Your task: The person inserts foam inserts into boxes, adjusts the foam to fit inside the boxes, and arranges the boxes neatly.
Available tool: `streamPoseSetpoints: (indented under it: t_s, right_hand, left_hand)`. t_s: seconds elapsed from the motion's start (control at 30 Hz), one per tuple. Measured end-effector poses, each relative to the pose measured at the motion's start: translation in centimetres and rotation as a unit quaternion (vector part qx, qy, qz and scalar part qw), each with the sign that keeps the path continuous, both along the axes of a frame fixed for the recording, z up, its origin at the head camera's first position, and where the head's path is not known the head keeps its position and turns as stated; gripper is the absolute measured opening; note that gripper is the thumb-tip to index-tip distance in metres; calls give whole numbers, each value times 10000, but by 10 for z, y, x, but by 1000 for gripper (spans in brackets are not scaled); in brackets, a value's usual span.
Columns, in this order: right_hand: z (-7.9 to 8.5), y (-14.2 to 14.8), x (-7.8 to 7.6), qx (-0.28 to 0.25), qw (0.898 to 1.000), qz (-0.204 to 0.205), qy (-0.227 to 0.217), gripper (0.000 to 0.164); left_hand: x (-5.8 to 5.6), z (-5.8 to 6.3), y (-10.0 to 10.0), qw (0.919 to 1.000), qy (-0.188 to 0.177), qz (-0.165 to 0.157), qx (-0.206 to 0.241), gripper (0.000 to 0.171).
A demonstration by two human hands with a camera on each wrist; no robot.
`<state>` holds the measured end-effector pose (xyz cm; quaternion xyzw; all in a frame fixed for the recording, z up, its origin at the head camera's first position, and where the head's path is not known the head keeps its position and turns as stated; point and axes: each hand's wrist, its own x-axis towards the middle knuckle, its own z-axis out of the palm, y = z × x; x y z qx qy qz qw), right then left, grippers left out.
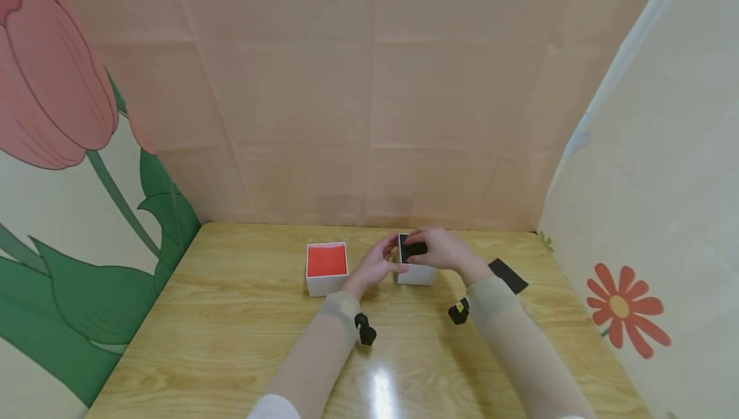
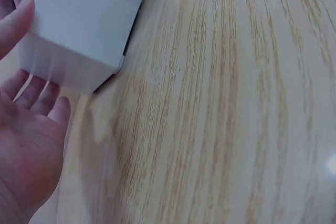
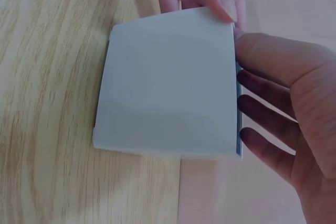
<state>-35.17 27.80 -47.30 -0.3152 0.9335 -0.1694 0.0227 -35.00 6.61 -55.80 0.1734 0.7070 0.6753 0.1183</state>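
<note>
A white box stands on the table with a black insert showing at its top. My left hand holds the box at its near left corner, fingers along the side and thumb on the front face. Over the top is my right hand, its fingertips touching the black insert and its thumb near the front rim. In the right wrist view three of its fingers reach the opening fairly straight. Part of the insert is hidden by this hand.
Left of my hands stands a second white box with a red insert. A flat black sheet lies on the wooden table beside my right forearm. Cloth walls border the back and sides.
</note>
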Motion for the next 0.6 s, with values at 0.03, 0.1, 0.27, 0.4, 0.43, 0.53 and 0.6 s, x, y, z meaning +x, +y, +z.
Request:
streamPoseSetpoints:
  t_s: [0.03, 0.1, 0.27, 0.4, 0.43, 0.53, 0.6]
  right_hand:
    - [0, -1, -1, 6, 10000, 8, 8, 41]
    - [0, -2, -2, 9, 10000, 11, 14, 41]
    - [-1, -2, -3, 33, 10000, -37, -53, 42]
    - [-2, 5, -2, -179, 9997, -28, -140, 45]
    - [-2, 8, -3, -227, 9997, -20, -133, 46]
    - [-1, 17, -4, -318, 9995, -14, -80, 47]
    - [1, 23, -3, -274, 9996, -74, -59, 48]
  left_hand:
    - [0, 0, 0, 10000, 9, 0, -18, 91]
    - [0, 0, 1, 10000, 8, 10, -15, 91]
    - [-1, 0, 1, 10000, 11, -13, -8, 93]
    - [-2, -1, 1, 10000, -9, 21, -15, 93]
    - [-2, -1, 1, 10000, -16, 37, -20, 93]
    - [-2, -1, 1, 10000, -22, 68, -59, 93]
    - [-1, -1, 1, 9999, -28, 59, -100, 93]
